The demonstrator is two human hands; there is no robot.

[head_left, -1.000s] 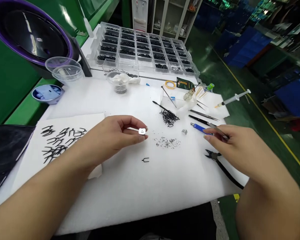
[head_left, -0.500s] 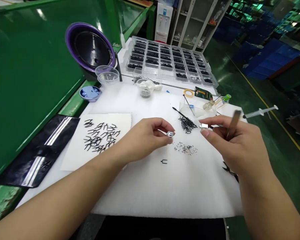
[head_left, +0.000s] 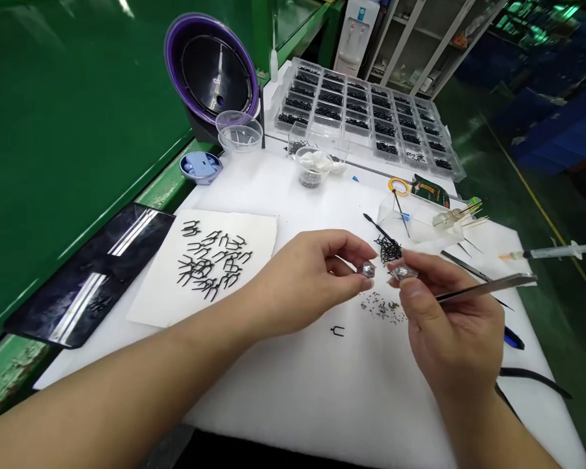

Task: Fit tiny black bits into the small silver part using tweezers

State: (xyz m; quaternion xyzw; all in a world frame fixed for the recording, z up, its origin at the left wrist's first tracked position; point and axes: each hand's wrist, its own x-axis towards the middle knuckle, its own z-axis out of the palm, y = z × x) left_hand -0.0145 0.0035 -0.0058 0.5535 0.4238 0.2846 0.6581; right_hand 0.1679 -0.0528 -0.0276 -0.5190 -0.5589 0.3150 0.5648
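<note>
A small silvery metal block (head_left: 368, 268) sits pinched between the thumb and forefinger of the left hand (head_left: 312, 280). A second small silvery piece (head_left: 403, 272) is pinched the same way by the right hand (head_left: 449, 326). The two pieces are close together but not touching, and both are lifted off the white foam surface (head_left: 293, 391), just in front of the loose heap of thin black wire parts (head_left: 388, 249). Both hands are closed on their pieces at the fingertips only, which seems to leave the faces of the pieces open to view. The right hand also carries slim steel tweezers (head_left: 483, 286), clamped under the other fingers and pointing away to the right, probably so that thumb and forefinger stay free.

Just in front of the heap lies a scatter of tiny grey specks (head_left: 381, 306), and nearer the person a single black forked part (head_left: 338, 331). Well to the left of the heap, a white sheet (head_left: 254, 228) bears rows of black forked parts (head_left: 209, 264), laid apart from one another. Behind the heap stands a clear compartment box (head_left: 366, 117) filled with dark parts. To the right of the heap lies a clear syringe (head_left: 551, 251).
</note>
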